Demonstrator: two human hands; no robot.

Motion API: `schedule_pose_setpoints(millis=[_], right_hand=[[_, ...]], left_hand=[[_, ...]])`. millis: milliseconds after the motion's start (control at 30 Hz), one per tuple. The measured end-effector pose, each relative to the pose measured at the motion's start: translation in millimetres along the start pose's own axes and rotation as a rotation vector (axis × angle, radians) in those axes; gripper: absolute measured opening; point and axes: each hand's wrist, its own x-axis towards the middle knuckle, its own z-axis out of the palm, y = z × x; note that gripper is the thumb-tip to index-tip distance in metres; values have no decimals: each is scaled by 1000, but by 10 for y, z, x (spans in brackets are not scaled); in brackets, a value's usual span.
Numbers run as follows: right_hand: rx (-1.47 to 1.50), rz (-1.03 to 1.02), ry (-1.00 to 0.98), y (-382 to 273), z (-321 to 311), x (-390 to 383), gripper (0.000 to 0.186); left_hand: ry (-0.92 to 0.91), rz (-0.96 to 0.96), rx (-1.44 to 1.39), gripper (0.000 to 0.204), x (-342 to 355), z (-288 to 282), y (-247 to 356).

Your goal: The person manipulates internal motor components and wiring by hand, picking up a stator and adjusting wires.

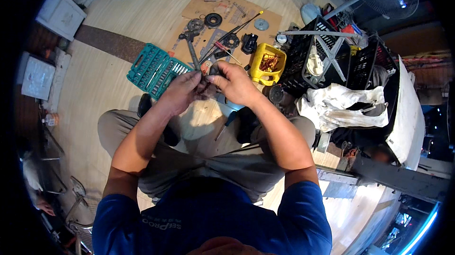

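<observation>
Mid-frame I see left hand [182, 90] and right hand [235, 83] together, both sets of fingers curled nearly closed on dark part [204, 90]; shape unclear. Teal socket case [150, 69] left of center, yellow container [268, 77] right.

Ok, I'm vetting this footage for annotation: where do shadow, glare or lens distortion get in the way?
Head view: straight edges bend toward a black rim; head view: the light strip at lower right glares; head view: a shadow falls on the floor below the hands, and detail between left hand and right hand sinks into shade.
</observation>
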Motion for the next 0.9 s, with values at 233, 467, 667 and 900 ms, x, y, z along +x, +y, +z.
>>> schedule_pose_setpoints(millis=[233,467,667,900], right_hand=[[88,120,79,-12,77,15,16],[186,261,130,-40,189,-80,16],[435,415,106,-27,123,-31,14],[611,243,-143,-30,-13,-123,29]], left_hand=[[-63,-180,56,27,-50,-52,63],[89,323,665,30,-30,59,-142],[29,522,802,31,10,105,-208],[-268,-72,38,31,-116,104,-40]])
